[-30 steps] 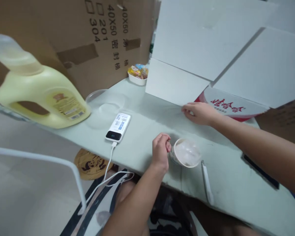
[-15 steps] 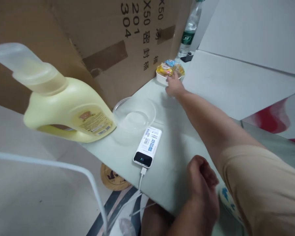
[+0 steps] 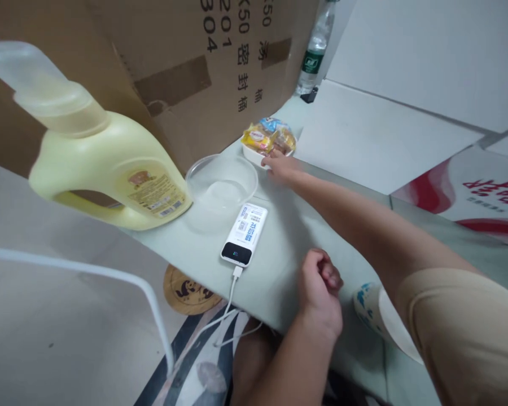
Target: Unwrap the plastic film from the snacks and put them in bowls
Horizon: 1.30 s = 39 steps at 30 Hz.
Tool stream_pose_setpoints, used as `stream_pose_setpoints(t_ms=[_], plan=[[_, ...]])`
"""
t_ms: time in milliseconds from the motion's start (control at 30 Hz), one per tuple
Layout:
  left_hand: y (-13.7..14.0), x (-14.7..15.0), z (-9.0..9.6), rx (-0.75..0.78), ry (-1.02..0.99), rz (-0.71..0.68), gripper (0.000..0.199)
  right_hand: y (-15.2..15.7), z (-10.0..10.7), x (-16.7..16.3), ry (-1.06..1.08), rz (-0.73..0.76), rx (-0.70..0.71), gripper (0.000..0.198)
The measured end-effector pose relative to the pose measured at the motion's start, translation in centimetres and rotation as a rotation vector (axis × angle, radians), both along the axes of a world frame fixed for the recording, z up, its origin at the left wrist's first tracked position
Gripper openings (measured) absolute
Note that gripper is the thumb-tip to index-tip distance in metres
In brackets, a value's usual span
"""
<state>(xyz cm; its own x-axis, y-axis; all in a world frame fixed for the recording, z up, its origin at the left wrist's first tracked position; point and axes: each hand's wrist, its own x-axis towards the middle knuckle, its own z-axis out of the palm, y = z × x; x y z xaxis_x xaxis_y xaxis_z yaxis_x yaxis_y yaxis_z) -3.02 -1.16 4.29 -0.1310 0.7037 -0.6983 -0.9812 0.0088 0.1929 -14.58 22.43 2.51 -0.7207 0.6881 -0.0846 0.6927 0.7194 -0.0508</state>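
My right hand (image 3: 280, 167) reaches far across the table, its fingers closed over the near rim of a white bowl (image 3: 254, 157). Packaged snacks (image 3: 260, 137) in yellow, blue and clear wrappers fill that bowl. My thumb side is partly hidden. Curled into a loose fist, my left hand (image 3: 320, 290) hangs over the near part of the table with nothing visible in it. Left of it lies a white power bank (image 3: 246, 228) with a lit display and a white cable (image 3: 232, 290) plugged in. A clear round plastic container or lid (image 3: 225, 192) sits just beyond the power bank.
A pale yellow detergent bottle (image 3: 105, 163) stands at the table's left edge before a large cardboard box (image 3: 173, 45). A water bottle (image 3: 312, 59) is at the back. A blue-patterned paper cup (image 3: 366, 304) is under my right arm. A white tube (image 3: 110, 269) crosses the lower left.
The white bowl has come closer to me and toward the clear plastic container, with my right hand at its rim. My left hand stays curled. The whole view has shifted slightly.
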Motion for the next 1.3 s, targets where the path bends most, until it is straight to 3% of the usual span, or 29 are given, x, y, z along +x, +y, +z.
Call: stream_pose_setpoints(t_ms=[167,267,333,433,500,667,800,933,1067,1200,1300], plan=[[-0.4,0.7,-0.4,0.085,0.191,-0.027,0.02,-2.2,0.5,3.4,-0.036,0.12,0.031,0.041],[-0.5,0.9,-0.7,0.133,0.252,-0.09,0.017,-2.3,0.7,7.0,-0.015,0.161,0.015,0.04],[-0.6,0.8,-1.0,0.179,0.409,-0.154,0.015,-1.8,0.7,10.1,-0.001,0.171,-0.019,0.041],[-0.8,0.6,-1.3,0.282,0.848,-0.298,0.018,-1.0,0.8,15.9,0.022,0.142,-0.077,0.046],[-0.9,0.7,-1.5,0.354,1.02,-0.442,0.023,-1.0,0.7,20.1,0.055,0.104,-0.095,0.046],[-1.1,1.9,-1.6,0.389,1.2,-0.875,0.041,-3.5,-0.5,30.2,0.159,-0.029,-0.113,0.046],[-0.4,3.3,-1.9,0.302,1.344,-0.986,0.046,-6.7,-1.8,37.2,0.287,-0.128,-0.104,0.044],[1.1,4.6,-2.6,0.218,1.394,-0.927,0.027,-12.1,-2.1,41.4,0.523,-0.42,-0.073,0.037],[3.0,5.0,-2.7,0.143,1.404,-0.715,0.026,-18.9,-2.2,42.0,0.797,-0.674,-0.036,0.031],[4.3,3.6,-2.2,-0.057,1.562,-0.535,0.035,-23.1,-3.0,40.9,0.956,-0.729,-0.067,0.027],[4.6,2.2,-1.9,-0.181,1.681,-0.325,0.048,-23.0,-3.5,40.6,0.889,-0.642,-0.053,0.03]])
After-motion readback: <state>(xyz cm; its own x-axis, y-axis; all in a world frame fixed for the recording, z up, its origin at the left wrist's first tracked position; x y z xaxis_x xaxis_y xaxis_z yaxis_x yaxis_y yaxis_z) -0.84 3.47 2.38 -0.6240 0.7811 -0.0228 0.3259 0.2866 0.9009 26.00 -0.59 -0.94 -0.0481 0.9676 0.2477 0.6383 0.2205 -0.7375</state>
